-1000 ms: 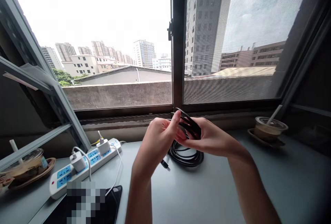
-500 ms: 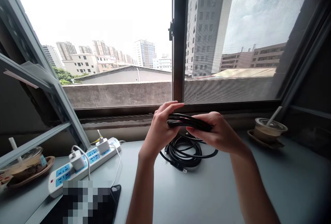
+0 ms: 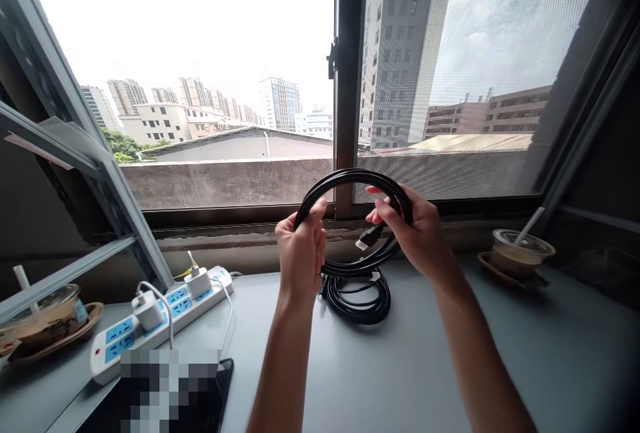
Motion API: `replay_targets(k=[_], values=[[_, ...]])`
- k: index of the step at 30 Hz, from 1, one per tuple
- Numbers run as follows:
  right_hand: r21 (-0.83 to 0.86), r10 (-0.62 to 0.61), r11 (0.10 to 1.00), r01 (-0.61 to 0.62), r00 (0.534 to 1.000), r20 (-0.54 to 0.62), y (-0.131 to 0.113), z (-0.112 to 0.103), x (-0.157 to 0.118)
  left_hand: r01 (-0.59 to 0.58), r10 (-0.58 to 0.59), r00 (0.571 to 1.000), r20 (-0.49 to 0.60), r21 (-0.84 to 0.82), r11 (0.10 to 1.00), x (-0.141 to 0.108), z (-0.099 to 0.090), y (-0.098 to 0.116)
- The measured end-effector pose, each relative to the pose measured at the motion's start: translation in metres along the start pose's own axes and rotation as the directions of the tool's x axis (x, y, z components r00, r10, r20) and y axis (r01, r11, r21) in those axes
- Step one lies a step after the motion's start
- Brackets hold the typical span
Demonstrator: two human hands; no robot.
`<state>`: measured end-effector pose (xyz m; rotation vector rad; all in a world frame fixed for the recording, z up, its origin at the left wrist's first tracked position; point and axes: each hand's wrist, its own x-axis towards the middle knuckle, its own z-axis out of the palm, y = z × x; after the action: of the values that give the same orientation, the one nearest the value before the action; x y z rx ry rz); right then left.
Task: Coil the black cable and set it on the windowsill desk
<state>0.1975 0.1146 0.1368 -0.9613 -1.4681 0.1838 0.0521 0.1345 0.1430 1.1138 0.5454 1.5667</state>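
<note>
The left hand wraps tight around one side of a ring of black cable, and the right hand pinches the other side, its fingertips poking inside. A black plug with a pale tip shows in the ring's middle. The ring stands upright. Below it, a second black cable coil lies on the gray table. A white power strip sits left of the ring, and an iced drink cup sits to its right.
</note>
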Motion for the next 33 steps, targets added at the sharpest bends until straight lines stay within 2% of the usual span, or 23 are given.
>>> replay_targets(k=[2, 7, 11, 14, 16, 18, 22, 24, 26, 29, 31, 33], values=[[-0.041, 0.016, 0.999, -0.015, 1.000, 0.011, 0.000, -0.001, -0.001, -0.005, 0.005, 1.000, -0.005, -0.049, 0.999, -0.002, 0.001, 0.002], [-0.193, 0.159, 0.970, -0.147, 0.986, 0.048, -0.004, -0.010, -0.006, -0.023, 0.021, 1.000, -0.023, -0.068, 0.997, -0.005, 0.002, 0.005], [-0.136, 0.136, 0.982, -0.128, 0.990, 0.046, -0.011, -0.013, -0.010, -0.039, 0.037, 0.999, -0.024, -0.079, 0.996, -0.005, 0.001, 0.008], [-0.075, 0.086, 0.994, -0.083, 0.996, 0.027, -0.016, -0.013, -0.011, 0.005, 0.002, 0.996, 0.092, -0.071, 0.997, -0.002, -0.004, 0.010], [0.008, 0.107, 0.994, -0.107, 0.994, 0.029, -0.018, -0.013, -0.011, 0.064, -0.055, 0.974, 0.220, -0.034, 0.997, 0.001, -0.010, 0.012], [0.104, 0.144, 0.983, -0.154, 0.985, 0.094, -0.018, -0.014, -0.011, 0.082, -0.075, 0.960, 0.268, -0.015, 0.997, 0.004, -0.014, 0.012], [0.195, 0.153, 0.955, -0.224, 0.933, 0.326, -0.021, -0.010, -0.012, 0.008, -0.001, 0.987, 0.159, -0.042, 0.999, 0.009, -0.018, 0.011], [0.195, 0.130, 0.955, -0.222, 0.908, 0.398, -0.023, -0.007, -0.012, -0.032, 0.035, 0.990, 0.134, -0.024, 0.999, 0.011, -0.019, 0.010], [0.187, 0.124, 0.959, -0.213, 0.908, 0.400, -0.023, -0.006, -0.012, -0.081, 0.079, 0.990, 0.113, 0.010, 0.997, 0.011, -0.022, 0.011], [0.186, 0.159, 0.957, -0.223, 0.939, 0.306, -0.019, -0.005, -0.011, -0.136, 0.132, 0.990, 0.052, 0.069, 0.988, 0.012, -0.028, 0.014], [0.182, 0.172, 0.957, -0.226, 0.946, 0.275, -0.017, -0.005, -0.010, -0.137, 0.137, 0.991, 0.009, 0.081, 0.987, 0.013, -0.031, 0.017], [0.189, 0.134, 0.965, -0.184, 0.959, 0.250, -0.015, -0.003, -0.010, -0.098, 0.099, 0.995, -0.013, 0.060, 0.993, 0.013, -0.032, 0.018]])
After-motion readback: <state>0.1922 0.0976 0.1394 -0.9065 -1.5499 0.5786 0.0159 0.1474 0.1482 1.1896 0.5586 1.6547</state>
